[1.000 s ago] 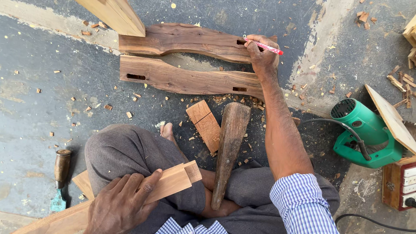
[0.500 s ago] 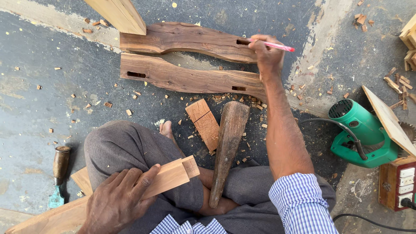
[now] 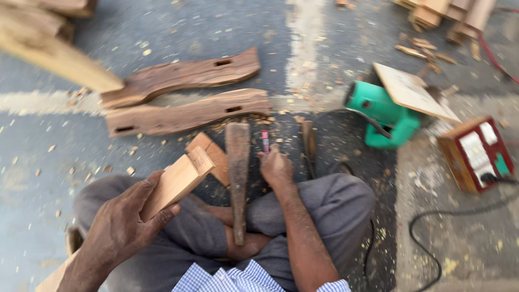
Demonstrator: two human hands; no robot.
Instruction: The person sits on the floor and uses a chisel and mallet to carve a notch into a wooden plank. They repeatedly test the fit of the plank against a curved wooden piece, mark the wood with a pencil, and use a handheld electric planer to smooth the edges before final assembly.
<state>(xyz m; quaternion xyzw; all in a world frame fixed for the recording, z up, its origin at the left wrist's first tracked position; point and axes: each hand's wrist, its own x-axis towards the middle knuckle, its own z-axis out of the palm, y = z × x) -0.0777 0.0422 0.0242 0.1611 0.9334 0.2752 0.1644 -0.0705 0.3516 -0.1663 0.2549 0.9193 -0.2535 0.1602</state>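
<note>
While left hand point(image 3: 125, 221) grips, right hand point(image 3: 275, 168) lowers.

Red rectangular box point(image 3: 476, 154) with white and green label panels, floor at right

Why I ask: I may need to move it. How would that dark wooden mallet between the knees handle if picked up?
The mallet looks like solid, thick wood, so probably stiff and fairly heavy. Its rounded, tapering shape suggests it might roll if nudged sideways. The worn surface probably grips well.
</note>
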